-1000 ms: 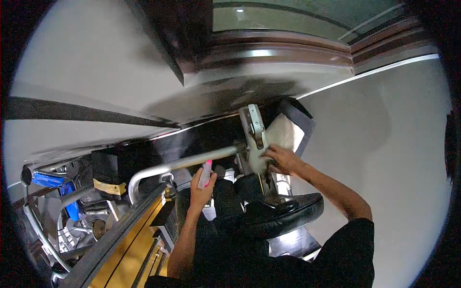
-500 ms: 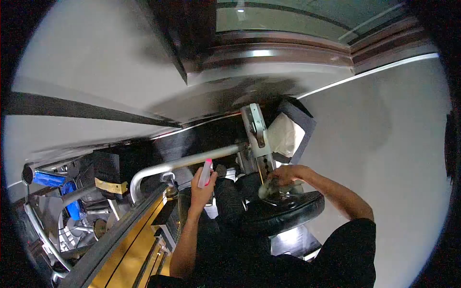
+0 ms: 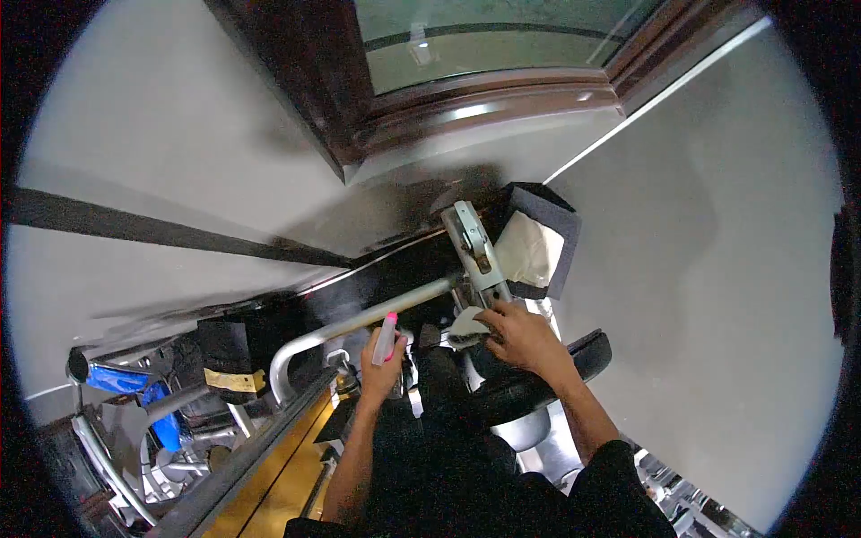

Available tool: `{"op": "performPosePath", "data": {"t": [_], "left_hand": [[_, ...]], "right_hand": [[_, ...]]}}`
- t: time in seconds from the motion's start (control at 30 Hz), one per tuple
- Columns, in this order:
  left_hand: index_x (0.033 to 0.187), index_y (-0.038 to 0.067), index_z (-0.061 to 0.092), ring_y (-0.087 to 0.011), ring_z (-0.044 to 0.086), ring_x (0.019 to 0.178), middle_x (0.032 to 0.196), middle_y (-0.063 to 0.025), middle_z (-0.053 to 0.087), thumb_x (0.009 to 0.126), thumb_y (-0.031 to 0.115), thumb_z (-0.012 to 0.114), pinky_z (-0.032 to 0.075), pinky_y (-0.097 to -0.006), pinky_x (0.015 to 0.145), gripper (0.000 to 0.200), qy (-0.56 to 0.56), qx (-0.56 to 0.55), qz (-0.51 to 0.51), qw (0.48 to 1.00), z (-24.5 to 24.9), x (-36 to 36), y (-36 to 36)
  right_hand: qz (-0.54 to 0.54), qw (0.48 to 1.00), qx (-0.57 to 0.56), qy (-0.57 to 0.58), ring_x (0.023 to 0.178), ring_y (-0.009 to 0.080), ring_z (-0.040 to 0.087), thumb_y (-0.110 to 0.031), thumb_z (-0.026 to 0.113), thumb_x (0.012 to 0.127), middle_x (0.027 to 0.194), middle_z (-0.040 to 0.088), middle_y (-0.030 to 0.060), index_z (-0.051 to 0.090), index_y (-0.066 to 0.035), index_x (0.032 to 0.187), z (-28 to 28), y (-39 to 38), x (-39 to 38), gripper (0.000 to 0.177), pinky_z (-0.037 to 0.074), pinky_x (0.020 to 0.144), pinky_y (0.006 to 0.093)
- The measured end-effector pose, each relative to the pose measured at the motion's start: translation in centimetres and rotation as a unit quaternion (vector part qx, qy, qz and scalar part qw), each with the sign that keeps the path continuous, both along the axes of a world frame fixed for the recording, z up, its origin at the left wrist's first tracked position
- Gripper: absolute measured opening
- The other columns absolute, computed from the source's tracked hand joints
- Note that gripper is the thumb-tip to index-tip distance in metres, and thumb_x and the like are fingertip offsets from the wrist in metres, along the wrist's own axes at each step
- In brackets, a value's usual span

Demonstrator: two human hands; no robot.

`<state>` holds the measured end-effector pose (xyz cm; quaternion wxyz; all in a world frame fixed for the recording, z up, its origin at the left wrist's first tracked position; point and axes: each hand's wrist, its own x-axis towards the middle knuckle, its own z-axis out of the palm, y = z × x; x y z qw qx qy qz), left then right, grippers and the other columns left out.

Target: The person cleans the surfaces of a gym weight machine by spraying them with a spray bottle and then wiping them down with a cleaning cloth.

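My left hand (image 3: 379, 369) is closed around a small translucent bottle with a pink top (image 3: 386, 339), held upright beside a bent metal tube (image 3: 359, 318). In my right hand (image 3: 525, 339) is a pale, crumpled cloth (image 3: 468, 327), partly covered by my fingers. The cloth is close to the lower end of a silver metal post (image 3: 480, 251) with a slot and holes in it. Below my right hand is a black padded seat (image 3: 583, 359); my forearm hides part of it.
A dark box-shaped pad with a pale face (image 3: 529, 255) stands behind the post. To the left are a black block with a yellow label (image 3: 235, 381), a dark rail (image 3: 242, 457) and metal frames with blue wrapping (image 3: 121, 378). A grey wall and a brown window frame (image 3: 484, 108) lie beyond.
My right hand and the cloth have moved left and slightly up, off the seat's top toward the post. The whole view has shifted and turned a little. My left hand keeps the bottle.
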<state>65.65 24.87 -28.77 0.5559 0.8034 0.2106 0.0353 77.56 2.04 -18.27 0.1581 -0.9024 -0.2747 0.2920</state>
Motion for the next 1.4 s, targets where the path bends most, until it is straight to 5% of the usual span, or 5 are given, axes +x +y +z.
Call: {"op": "performPosePath", "data": {"t": [0.3, 0.53, 0.7, 0.83, 1.4], "left_hand": [[0.089, 0.003, 0.058, -0.0126, 0.054, 0.063, 0.070, -0.0052, 0.056, 0.083, 0.013, 0.064, 0.044, -0.0284, 0.058, 0.013, -0.010, -0.023, -0.100, 0.995, 5.1, -2.6, 0.6], [0.089, 0.002, 0.058, -0.0109, 0.053, 0.064, 0.072, -0.0035, 0.056, 0.083, 0.012, 0.065, 0.044, -0.0261, 0.059, 0.014, -0.015, -0.094, -0.157, 0.983, 7.7, -4.9, 0.9], [0.090, 0.003, 0.058, -0.0098, 0.053, 0.064, 0.073, -0.0027, 0.057, 0.083, 0.012, 0.065, 0.043, -0.0254, 0.058, 0.013, -0.019, -0.138, -0.179, 0.974, 8.7, -6.3, 2.1], [0.090, 0.003, 0.058, -0.0086, 0.052, 0.061, 0.071, -0.0017, 0.055, 0.083, 0.011, 0.065, 0.043, -0.0248, 0.055, 0.013, -0.011, -0.143, -0.177, 0.974, 7.7, -7.3, 3.3], [0.091, 0.003, 0.057, -0.0066, 0.052, 0.056, 0.070, -0.0002, 0.054, 0.085, 0.011, 0.063, 0.043, -0.0222, 0.051, 0.012, 0.011, -0.195, -0.234, 0.952, 6.9, -5.8, 0.0]], "right_hand": [[-0.306, 0.906, 0.088, -0.278, 0.097, 0.0287, 0.053, -0.001, 0.066, 0.059, 0.105, 0.054, 0.0073, 0.064, -0.020, 0.107, 6.9, -1.9, -5.8, 0.052, 0.047, 0.079, 0.0395], [-0.073, 0.962, 0.002, -0.263, 0.093, 0.0234, 0.055, -0.009, 0.064, 0.068, 0.099, 0.056, 0.0036, 0.067, -0.024, 0.097, 4.0, -2.0, -10.8, 0.032, 0.052, 0.072, 0.0350], [-0.351, 0.848, -0.030, -0.397, 0.089, 0.0265, 0.056, -0.010, 0.066, 0.065, 0.101, 0.058, 0.0059, 0.068, -0.020, 0.092, 3.3, -3.4, -8.5, 0.028, 0.051, 0.073, 0.0386], [-0.118, 0.912, 0.045, -0.391, 0.089, 0.0252, 0.054, -0.021, 0.068, 0.064, 0.096, 0.057, 0.0061, 0.068, -0.019, 0.084, 2.1, -3.2, -9.6, 0.021, 0.043, 0.082, 0.0395], [-0.321, 0.866, 0.134, -0.359, 0.083, 0.0258, 0.064, -0.017, 0.060, 0.066, 0.090, 0.067, 0.0058, 0.070, -0.015, 0.082, 0.3, -4.6, -7.6, 0.020, 0.051, 0.076, 0.0359]]}}
